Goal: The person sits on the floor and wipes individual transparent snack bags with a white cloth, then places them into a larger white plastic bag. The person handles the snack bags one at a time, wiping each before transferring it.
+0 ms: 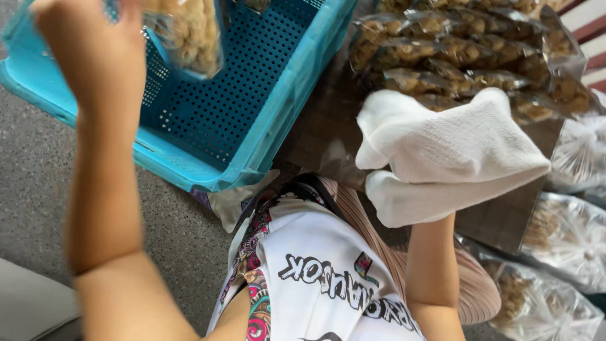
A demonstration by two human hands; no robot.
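My left hand (95, 50) is raised at the upper left and holds a clear bag of brown snacks (189, 35) over the blue perforated plastic crate (265, 107). My right hand (442, 158) is wrapped in a white cloth, so its fingers are hidden. It hovers in front of a stack of clear snack bags (467, 50) lying at the upper right.
More clear bags of snacks (555, 252) lie at the right and lower right on a dark brown surface (499, 218). Grey speckled floor (31, 177) lies to the left of the crate. My white printed shirt (315, 278) fills the lower middle.
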